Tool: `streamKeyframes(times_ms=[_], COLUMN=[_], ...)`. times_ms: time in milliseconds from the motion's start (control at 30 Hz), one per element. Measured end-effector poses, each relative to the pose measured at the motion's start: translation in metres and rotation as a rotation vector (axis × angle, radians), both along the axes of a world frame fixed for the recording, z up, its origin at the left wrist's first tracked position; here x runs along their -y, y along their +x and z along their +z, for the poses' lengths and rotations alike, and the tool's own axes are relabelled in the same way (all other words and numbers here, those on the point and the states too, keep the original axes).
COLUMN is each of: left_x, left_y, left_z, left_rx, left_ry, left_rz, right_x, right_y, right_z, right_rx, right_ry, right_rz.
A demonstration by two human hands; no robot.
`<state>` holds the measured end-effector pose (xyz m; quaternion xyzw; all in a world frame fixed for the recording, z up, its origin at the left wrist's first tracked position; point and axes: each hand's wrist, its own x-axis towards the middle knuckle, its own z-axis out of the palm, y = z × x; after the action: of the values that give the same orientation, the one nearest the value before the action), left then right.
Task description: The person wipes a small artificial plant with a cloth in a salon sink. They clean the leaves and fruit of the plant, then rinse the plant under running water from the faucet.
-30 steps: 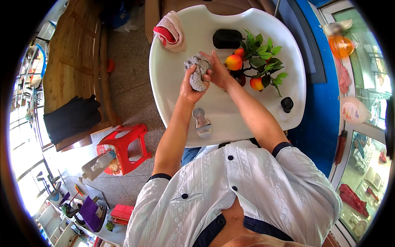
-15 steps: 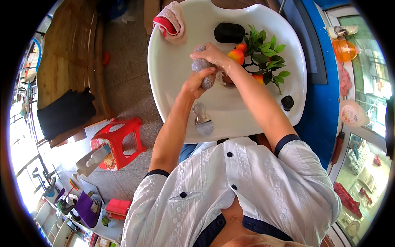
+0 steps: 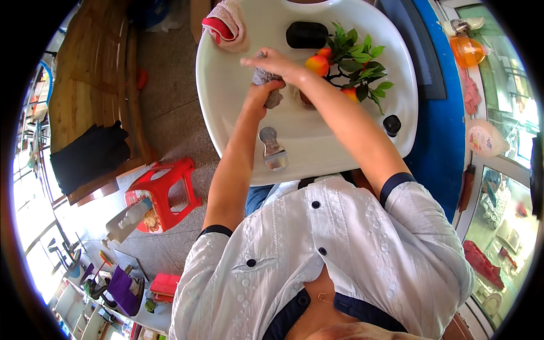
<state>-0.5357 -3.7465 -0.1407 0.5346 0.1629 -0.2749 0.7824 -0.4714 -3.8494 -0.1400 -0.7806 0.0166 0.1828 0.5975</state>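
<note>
Both hands meet over the white basin [image 3: 226, 102]: the left hand [image 3: 265, 90] is clenched around a grey cloth [image 3: 271, 93], while the right hand [image 3: 272, 59] presses on it from above, fingers curled. A leafy sprig with orange fruit [image 3: 345, 62] lies just beside them, a metal drain plug [image 3: 273, 150] below.

White basin [image 3: 226, 102] under the hands, chrome faucet fitting [image 3: 273, 150] just nearer the body than the hands. Pink-and-red towel [image 3: 226, 22] draped on the rim, up-left of the hands. Black oval pad [image 3: 306, 34] beyond the hands; artificial sprig with green leaves and orange fruit [image 3: 354, 62] right beside them. Small black knob [image 3: 391, 124] further right, near the rim. Blue counter [image 3: 447, 124] runs along the right; orange bottle [image 3: 468, 50] past it. Red plastic stool [image 3: 161, 192] on the floor, down-left of the hands, white spray bottle [image 3: 129, 218] leaning by it (label unreadable). Wooden bench [image 3: 85, 96] far left, black cloth [image 3: 88, 156] draped over it.
</note>
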Motion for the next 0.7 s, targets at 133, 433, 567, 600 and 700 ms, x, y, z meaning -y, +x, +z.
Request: streamKeyframes(times_ms=[133,433,567,600,700], left_x=[-0.019,-0.006,-0.003,-0.002,0.002], left_y=[0.002,-0.012,-0.017,-0.016,-0.015], left_z=[0.012,0.02,0.043,0.036,0.006], left_rx=[-0.257,-0.338,-0.361,-0.29,-0.142], left_ry=[-0.746,-1.127,-0.962,-0.842,-0.509], left_rz=[-0.031,-0.021,0.104,0.033,-0.099], right_x=[0.046,0.03,0.031,0.031,0.018], right_y=[-0.015,-0.035,-0.025,-0.021,-0.011], right_z=[0.031,0.034,0.034,0.032,0.013], right_rx=[-0.262,-0.116,-0.251,-0.267,-0.188], right_ry=[0.677,0.972,0.842,0.753,0.387], right_rz=[-0.2,0.164,0.018,0.051,0.081])
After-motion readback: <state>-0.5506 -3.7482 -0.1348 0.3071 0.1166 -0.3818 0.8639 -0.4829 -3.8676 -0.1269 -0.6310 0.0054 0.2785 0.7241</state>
